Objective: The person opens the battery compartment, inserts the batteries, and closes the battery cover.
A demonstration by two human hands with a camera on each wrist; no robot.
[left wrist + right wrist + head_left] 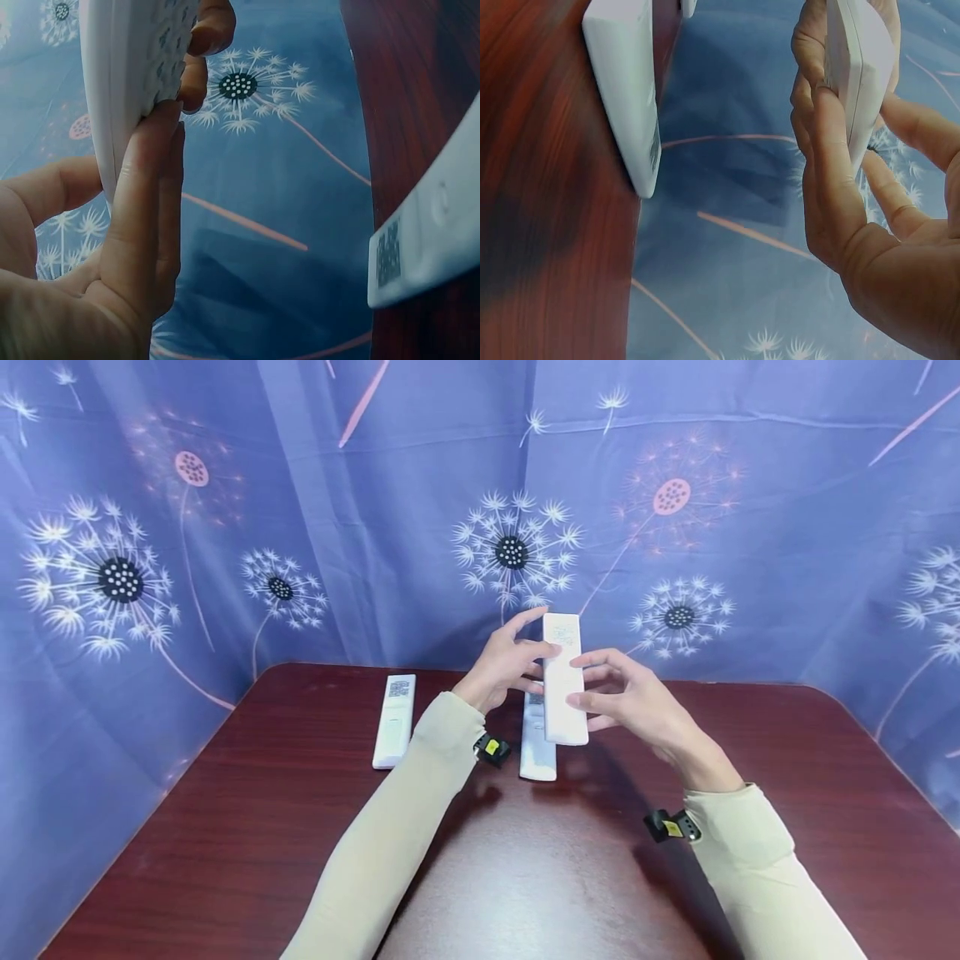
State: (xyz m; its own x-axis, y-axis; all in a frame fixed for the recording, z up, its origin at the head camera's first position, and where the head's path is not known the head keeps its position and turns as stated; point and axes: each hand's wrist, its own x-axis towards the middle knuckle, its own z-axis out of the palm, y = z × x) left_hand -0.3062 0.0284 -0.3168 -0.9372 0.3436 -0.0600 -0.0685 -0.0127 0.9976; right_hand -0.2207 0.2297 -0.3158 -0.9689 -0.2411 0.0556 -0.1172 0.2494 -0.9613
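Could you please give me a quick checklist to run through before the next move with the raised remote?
1. Left hand grips the raised remote: ok.
2. Right hand holds it too: ok.
3. Raised remote clear of the table: ok.
4. Middle remote lies flat below it: ok.
5. Left remote lies apart from the hands: ok.
6. Battery cover state: cannot tell.

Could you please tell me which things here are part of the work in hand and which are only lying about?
In hand:
- raised remote, held above the table
- left hand, gripping it
- right hand, gripping it

Lying about:
- near remote, flat on the table
- far-left remote, flat
- curtain
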